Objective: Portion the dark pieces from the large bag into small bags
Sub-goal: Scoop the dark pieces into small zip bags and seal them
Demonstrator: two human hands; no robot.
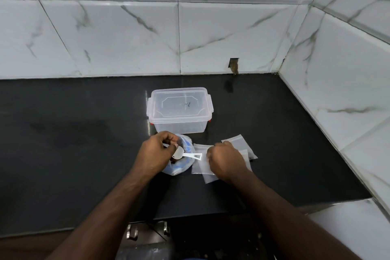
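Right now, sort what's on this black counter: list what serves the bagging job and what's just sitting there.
In use:
- large clear plastic bag with blue print, its rim in the left hand grip
- white plastic scoop
- small clear flat bags, under the right hand

Idle:
- lidded clear plastic container

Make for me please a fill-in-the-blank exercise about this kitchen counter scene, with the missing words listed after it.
1. The clear container behind the large bag has its lid ____.
2. The white scoop lies with its handle pointing toward the person's ____ hand.
3. The left hand grips the rim of the ____ bag.
4. The small bags lie flat on the ____ counter.

Missing words: on; right; large; black
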